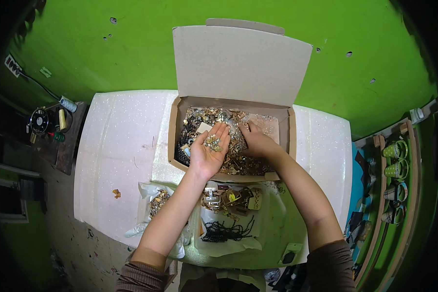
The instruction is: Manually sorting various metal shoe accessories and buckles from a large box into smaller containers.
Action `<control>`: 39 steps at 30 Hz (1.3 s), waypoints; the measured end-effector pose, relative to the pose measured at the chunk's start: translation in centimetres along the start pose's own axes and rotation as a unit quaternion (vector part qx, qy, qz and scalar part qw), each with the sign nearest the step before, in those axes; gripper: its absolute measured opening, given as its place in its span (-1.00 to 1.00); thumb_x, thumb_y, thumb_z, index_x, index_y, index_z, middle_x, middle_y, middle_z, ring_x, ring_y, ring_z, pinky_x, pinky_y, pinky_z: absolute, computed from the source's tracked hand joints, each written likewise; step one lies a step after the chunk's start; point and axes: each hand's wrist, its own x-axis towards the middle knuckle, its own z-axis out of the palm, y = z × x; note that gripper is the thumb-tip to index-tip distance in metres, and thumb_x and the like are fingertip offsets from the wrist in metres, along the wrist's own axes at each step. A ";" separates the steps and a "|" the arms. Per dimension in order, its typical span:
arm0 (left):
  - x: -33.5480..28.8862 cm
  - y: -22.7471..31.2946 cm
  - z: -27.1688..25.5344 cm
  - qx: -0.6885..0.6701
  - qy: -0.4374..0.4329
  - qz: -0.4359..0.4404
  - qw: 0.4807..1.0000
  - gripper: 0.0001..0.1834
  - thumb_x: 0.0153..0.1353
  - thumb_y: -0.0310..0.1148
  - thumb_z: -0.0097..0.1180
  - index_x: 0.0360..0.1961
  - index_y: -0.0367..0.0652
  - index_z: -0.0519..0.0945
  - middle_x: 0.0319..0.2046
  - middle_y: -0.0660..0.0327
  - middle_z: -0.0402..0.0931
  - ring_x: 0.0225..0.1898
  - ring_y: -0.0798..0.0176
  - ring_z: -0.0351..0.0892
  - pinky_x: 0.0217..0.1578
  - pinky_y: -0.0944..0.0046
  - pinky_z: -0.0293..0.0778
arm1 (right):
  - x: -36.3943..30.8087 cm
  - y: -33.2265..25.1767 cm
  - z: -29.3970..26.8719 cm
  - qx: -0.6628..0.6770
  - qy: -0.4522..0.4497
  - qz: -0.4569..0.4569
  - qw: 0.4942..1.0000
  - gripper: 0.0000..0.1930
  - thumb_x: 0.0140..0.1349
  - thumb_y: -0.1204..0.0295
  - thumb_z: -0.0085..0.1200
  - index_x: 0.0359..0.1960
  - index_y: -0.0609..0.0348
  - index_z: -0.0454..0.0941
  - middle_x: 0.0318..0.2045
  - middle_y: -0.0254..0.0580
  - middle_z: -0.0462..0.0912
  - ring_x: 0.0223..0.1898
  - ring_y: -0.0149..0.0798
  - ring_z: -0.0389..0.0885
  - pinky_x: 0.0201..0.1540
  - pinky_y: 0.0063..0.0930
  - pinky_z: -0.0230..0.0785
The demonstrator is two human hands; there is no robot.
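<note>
An open cardboard box (pixel 291 131) holds a heap of small beads and jewellery pieces (pixel 233 158) in gold, silver and dark tones. Over the heap my left hand (pixel 209 152) is turned palm up, slightly cupped around a small pile of pale and gold beads (pixel 212 142). My right hand (pixel 258 142) reaches down into the box on the right side. Its fingers are spread, bent and touch the loose pieces; their tips are partly hidden. A flat cream-coloured piece (pixel 204 128) lies in the heap beside my left fingers.
Near me on the glittery white table (pixel 119 146) sits a clear tray (pixel 195 228) with metal jewellery and black bead strands (pixel 228 230). A plastic bag of beads (pixel 158 202) lies left of it. The box lid (pixel 241 63) stands upright against the green wall. Shoes hang on a wooden rack (pixel 409 194).
</note>
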 end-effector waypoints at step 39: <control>-0.3 0.2 -1.1 0.036 -0.027 -0.028 0.999 -0.63 0.25 -0.31 -0.38 0.01 -0.27 0.26 -0.11 0.10 0.40 -0.08 0.20 0.42 -0.06 0.23 0.38 | -1.1 -5.4 -6.4 0.514 -0.091 -0.017 0.853 -0.86 0.02 0.49 0.05 -0.36 0.23 0.44 -0.56 -0.37 0.51 -0.52 -0.55 0.45 -0.47 -0.66 0.31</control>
